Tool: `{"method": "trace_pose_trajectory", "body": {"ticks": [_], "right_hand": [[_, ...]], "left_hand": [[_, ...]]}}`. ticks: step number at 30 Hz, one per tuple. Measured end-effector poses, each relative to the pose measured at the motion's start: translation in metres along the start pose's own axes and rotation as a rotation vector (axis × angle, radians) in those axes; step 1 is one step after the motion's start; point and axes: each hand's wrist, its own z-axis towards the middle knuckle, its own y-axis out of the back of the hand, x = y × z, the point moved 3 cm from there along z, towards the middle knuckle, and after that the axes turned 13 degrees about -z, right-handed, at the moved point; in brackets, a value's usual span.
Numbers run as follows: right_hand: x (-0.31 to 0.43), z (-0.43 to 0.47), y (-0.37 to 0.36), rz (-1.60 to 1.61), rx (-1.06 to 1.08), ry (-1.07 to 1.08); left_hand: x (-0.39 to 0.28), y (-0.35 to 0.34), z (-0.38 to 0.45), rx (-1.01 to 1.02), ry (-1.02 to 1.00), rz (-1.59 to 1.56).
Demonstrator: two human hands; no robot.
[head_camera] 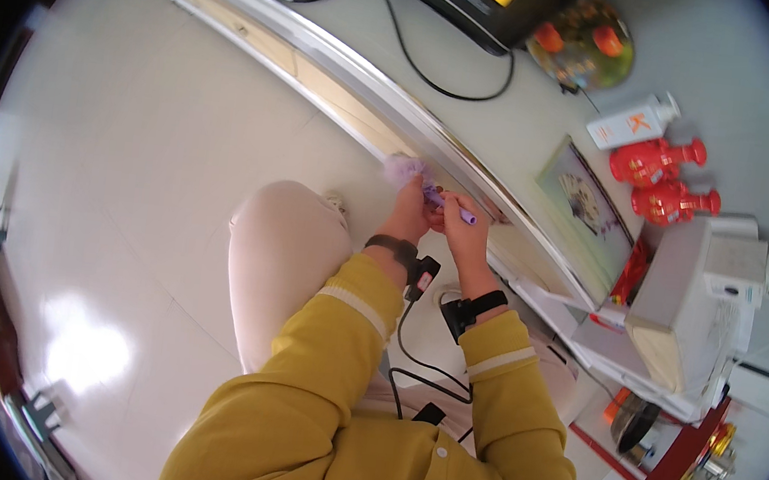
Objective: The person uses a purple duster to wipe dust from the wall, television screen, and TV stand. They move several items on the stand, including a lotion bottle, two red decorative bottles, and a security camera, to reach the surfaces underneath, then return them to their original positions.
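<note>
Both of my hands are together at the cabinet's front edge, around a purple duster [404, 170] with a fluffy head and a plastic handle. My left hand [414, 209] grips it near the fluffy head; some of its fingers are hidden. Close beside it, my right hand [463, 228] closes on the handle, whose hollow end sticks out past the fingers. The fluffy head lies towards the cabinet's lower front [341, 112]. Black straps with small devices are around both wrists, and a black cable hangs from the left one.
On the cabinet top [444, 70] stand a monitor [479, 4], a decorated round ornament [584, 46], a white pump bottle [629, 121], red vases [669, 203], a framed fan picture [586, 198] and a white box [735, 266]. A red-framed rack [682, 450] is at lower right.
</note>
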Motion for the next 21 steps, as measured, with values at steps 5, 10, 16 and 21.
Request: {"method": "trace_pose_trajectory", "body": {"ticks": [5, 10, 16, 21], "right_hand": [[0.046, 0.036, -0.061, -0.273, 0.012, 0.278], [0.088, 0.067, -0.124, -0.137, 0.132, 0.235], [0.11, 0.091, -0.16, 0.0, 0.242, 0.466], [0.069, 0.09, -0.099, -0.412, 0.212, 0.358]], "left_hand": [[-0.065, -0.017, -0.012, 0.063, -0.239, -0.181], [-0.1, -0.011, -0.021, 0.093, -0.521, -0.214], [-0.083, 0.009, -0.02, -0.141, -0.341, -0.209], [-0.079, 0.02, -0.014, -0.217, -0.353, -0.077]]}}
